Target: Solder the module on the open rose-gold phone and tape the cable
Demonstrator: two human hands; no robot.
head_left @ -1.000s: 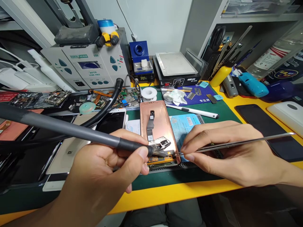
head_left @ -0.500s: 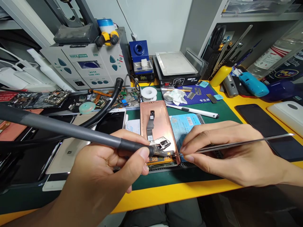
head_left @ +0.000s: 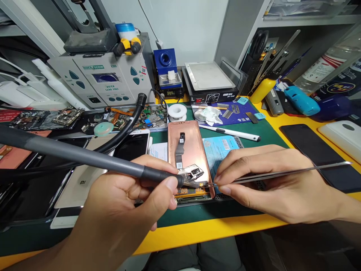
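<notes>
The phone panel (head_left: 194, 146) looks smooth, metallic; tool handle (head_left: 113, 163), matt plastic; tweezers (head_left: 267, 176), shiny metal

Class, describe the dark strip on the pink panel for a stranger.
Over the green mat lies a coppery pink panel. On its far half lies the dark strip. Unlike the silvery part nearer the camera, it is long and narrow, with two white labels.

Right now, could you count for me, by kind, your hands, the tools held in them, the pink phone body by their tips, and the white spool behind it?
Hands: 2 (left hand, right hand)
Held tools: 2 (grey-handled tool, tweezers)
Pink phone body: 1
White spool: 1
Total: 6
</notes>
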